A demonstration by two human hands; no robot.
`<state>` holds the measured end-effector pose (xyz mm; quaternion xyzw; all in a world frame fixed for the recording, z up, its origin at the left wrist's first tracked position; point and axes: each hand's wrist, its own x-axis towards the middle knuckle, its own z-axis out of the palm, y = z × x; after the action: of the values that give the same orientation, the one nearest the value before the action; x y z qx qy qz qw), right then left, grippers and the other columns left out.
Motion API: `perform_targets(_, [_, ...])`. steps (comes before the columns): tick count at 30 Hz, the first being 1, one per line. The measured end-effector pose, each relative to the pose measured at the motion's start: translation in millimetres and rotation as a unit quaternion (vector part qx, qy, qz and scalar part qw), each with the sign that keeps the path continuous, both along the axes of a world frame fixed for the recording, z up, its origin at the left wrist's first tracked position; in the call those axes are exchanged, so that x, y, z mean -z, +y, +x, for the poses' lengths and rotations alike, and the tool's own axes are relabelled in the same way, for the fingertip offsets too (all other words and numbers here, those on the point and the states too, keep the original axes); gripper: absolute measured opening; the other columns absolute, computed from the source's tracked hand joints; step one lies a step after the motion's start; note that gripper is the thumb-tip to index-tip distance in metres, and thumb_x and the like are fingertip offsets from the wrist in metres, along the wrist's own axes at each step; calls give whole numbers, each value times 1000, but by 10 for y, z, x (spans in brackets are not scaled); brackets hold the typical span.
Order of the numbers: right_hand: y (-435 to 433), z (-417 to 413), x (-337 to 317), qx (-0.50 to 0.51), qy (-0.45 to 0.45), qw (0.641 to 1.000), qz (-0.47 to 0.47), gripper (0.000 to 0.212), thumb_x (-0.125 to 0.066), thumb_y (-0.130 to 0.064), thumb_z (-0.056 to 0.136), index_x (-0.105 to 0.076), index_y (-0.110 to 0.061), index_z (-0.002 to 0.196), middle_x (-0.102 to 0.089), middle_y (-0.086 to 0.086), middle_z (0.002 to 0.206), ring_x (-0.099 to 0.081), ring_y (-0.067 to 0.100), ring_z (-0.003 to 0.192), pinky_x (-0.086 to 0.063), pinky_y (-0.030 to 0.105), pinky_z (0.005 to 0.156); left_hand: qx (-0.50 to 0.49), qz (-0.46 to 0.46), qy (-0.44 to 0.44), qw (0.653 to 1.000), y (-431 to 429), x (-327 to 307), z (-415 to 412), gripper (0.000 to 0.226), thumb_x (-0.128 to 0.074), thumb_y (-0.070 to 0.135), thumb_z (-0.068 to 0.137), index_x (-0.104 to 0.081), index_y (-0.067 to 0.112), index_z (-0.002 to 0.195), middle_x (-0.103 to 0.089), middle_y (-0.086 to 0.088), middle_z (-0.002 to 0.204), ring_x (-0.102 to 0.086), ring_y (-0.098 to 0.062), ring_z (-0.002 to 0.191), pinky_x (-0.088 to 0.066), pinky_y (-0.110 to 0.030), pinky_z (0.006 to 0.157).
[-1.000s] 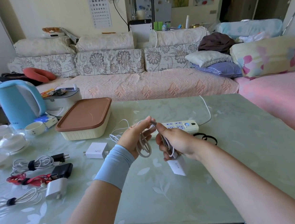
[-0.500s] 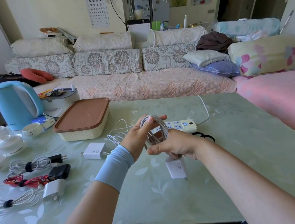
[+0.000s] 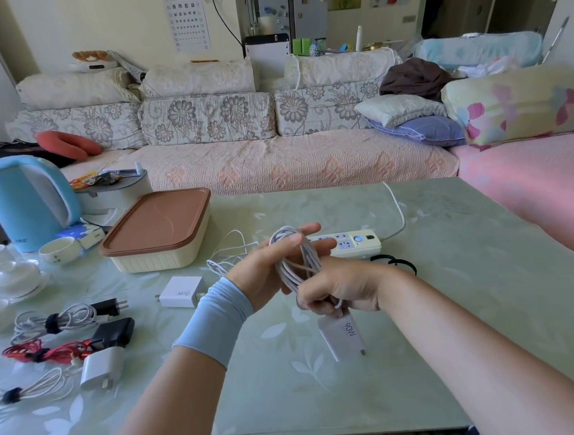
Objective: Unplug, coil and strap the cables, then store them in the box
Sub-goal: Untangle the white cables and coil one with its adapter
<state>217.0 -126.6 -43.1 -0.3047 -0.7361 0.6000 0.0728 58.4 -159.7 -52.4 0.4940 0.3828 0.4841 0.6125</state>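
Table (image 3: pixel 456 290), left third crowded: 3 strapped bundles (image 3: pixel 56 319) by left edge, 1 lidded box (image 3: pixel 158 234) upper left-centre, 1 loose charger (image 3: pixel 181 292) below it. Free room runs lower centre to right edge. Centre, above table: left hand (image 3: pixel 269 270), fingers straight, white cable (image 3: pixel 294 268) coiled round them, thumb pinning it. Right hand (image 3: pixel 342 288), fingers curled on coil's lower end; 1 charger brick (image 3: pixel 343 336) hangs below. Behind hands: 1 power strip (image 3: pixel 349 245), black straps (image 3: pixel 399 265) just right.
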Motion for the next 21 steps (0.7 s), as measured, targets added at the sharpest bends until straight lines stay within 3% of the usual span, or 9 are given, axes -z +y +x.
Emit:
perform_targets(1, [-8,-11,-3,-4,7,1000,-18,19,-55,-3,71,-50,-12,87,-36,3,58,-28,14,48,-17,27,51,-12,-5,-15,1000,5,-9,4,45,-67,38,77,-61,19,117,-65,-14,124,-52,-43,123,-34,-48,84])
perform_targets(4, [1,-16,0,-21,33,997,-65,11,-64,-10,77,-54,-13,76,-54,-1,61,-30,13,51,-21,26,50,-41,-14,-102,994,18,-27,13,15,-64,20,83,-64,13,96,-68,-19,108,-56,-44,118,-45,-53,100])
perform_targets(6, [14,-2,-3,-24,43,997,-66,11,-71,-19,80,-63,-16,86,-67,5,77,-37,13,52,-29,28,54,-32,-8,-134,990,10,-42,-24,13,-60,15,85,-62,9,97,-67,-21,105,-60,-41,111,-50,-51,95])
perform_targets(8, [53,18,9,-19,56,996,-61,25,-76,-25,82,-65,-13,102,-70,13,93,-49,15,58,-42,33,67,-22,8,-140,990,-7,-47,-48,15,-57,11,86,-60,7,100,-68,-19,103,-65,-38,103,-55,-46,86])
perform_targets(10, [84,34,39,-23,62,998,-17,38,-80,-29,80,-66,-12,111,-68,15,102,-63,20,81,-46,39,85,-14,25,-139,990,-8,-40,-49,15,-54,8,87,-58,5,101,-67,-16,100,-67,-35,98,-55,-44,82])
perform_targets(11, [90,34,58,-18,49,998,23,45,-83,-33,76,-66,-13,112,-68,12,103,-63,20,90,-47,39,86,-16,33,-134,990,-1,-32,-54,15,-54,8,87,-58,5,101,-67,-14,98,-67,-34,96,-55,-44,81])
perform_targets(13, [94,42,60,9,31,997,71,48,-84,-36,72,-68,-14,111,-69,5,97,-61,17,90,-48,34,78,-34,48,-125,990,18,-22,-68,13,-54,10,89,-58,7,100,-65,-11,95,-66,-32,93,-55,-44,80])
perform_targets(17, [69,71,36,6,46,997,55,15,-76,-23,85,-70,-13,95,-71,4,88,-59,6,72,-44,27,72,-118,58,-113,985,18,-40,-39,9,-60,17,89,-60,9,95,-62,-8,87,-61,-30,83,-54,-43,79])
perform_targets(21, [18,-6,71,-13,42,998,45,39,-77,-23,81,-64,-6,113,-62,7,97,-54,15,85,-41,29,71,-174,73,-90,978,20,-44,70,16,-72,20,82,-58,11,80,-57,-6,71,-60,-23,64,-53,-37,69])
